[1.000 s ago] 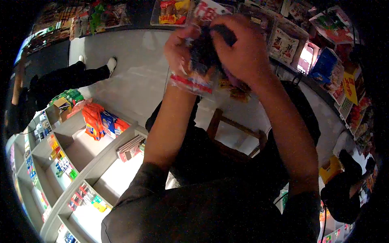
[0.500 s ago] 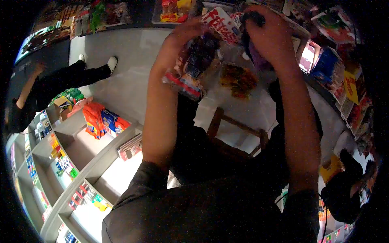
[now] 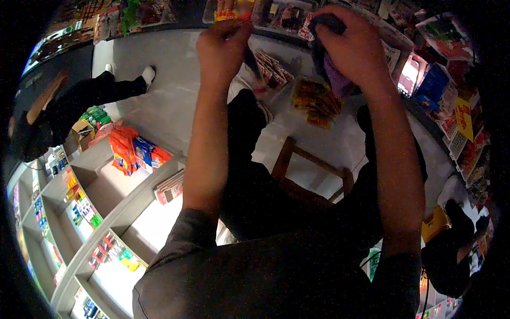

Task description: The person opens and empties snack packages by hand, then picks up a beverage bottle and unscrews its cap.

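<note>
My left hand [image 3: 223, 50] is closed in a pinch at the front of the shelf, by a clear bin [image 3: 213, 17] of red and yellow packets. What its fingers hold is hard to make out. Below it, packets with dark and red print [image 3: 272, 70] lie low by my foot. My right hand [image 3: 353, 48] grips a dark cloth [image 3: 319, 50] with a purple part [image 3: 339, 84] hanging down. Under that cloth, a heap of yellow-brown packets [image 3: 317, 102] rests on the floor.
A wooden stool frame [image 3: 313, 157] stands between my legs. Left, a low shelf unit [image 3: 119, 223] holds orange and blue bags [image 3: 135, 151]. A lit phone screen [image 3: 411, 74] is at right among packets. One person [image 3: 90, 95] is at far left, another [image 3: 451, 255] at lower right.
My left hand has moved up and left, away from the packaged bundle and the white packet with red lettering. My right hand still grips the cloth, nearly unmoved.
</note>
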The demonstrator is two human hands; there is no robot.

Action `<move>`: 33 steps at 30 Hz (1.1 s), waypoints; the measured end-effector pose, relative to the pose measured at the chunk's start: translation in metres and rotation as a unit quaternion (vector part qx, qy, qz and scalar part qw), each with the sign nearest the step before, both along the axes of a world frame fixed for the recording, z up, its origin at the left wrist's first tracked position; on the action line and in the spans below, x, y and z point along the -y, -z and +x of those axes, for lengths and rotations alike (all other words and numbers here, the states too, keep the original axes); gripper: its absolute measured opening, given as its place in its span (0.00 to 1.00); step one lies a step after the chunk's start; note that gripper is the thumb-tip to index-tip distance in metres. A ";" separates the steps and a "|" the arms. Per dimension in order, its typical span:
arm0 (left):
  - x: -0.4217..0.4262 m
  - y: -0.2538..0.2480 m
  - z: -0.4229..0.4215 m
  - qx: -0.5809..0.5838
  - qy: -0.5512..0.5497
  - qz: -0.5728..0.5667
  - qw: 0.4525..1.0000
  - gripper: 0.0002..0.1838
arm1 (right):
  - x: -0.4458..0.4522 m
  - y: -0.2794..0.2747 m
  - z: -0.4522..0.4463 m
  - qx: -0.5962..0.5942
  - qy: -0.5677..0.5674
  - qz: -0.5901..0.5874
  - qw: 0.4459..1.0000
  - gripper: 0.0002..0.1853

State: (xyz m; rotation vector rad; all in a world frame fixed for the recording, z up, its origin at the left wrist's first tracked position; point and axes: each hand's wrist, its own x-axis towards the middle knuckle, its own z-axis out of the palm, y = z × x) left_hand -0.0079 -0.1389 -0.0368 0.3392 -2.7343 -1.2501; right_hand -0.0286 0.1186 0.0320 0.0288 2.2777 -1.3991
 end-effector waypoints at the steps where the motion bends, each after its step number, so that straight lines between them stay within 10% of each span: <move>1: 0.001 -0.003 0.000 0.006 -0.015 0.005 1.000 0.16 | 0.001 0.000 0.001 0.000 0.004 0.002 1.000 0.13; 13: 0.003 -0.004 0.008 0.117 0.029 -0.215 0.969 0.28 | 0.006 0.015 0.007 -0.007 0.011 -0.029 0.999 0.11; 33: 0.032 0.042 0.023 0.239 0.208 -0.220 0.923 0.16 | 0.011 0.030 0.008 -0.062 -0.029 -0.003 0.998 0.13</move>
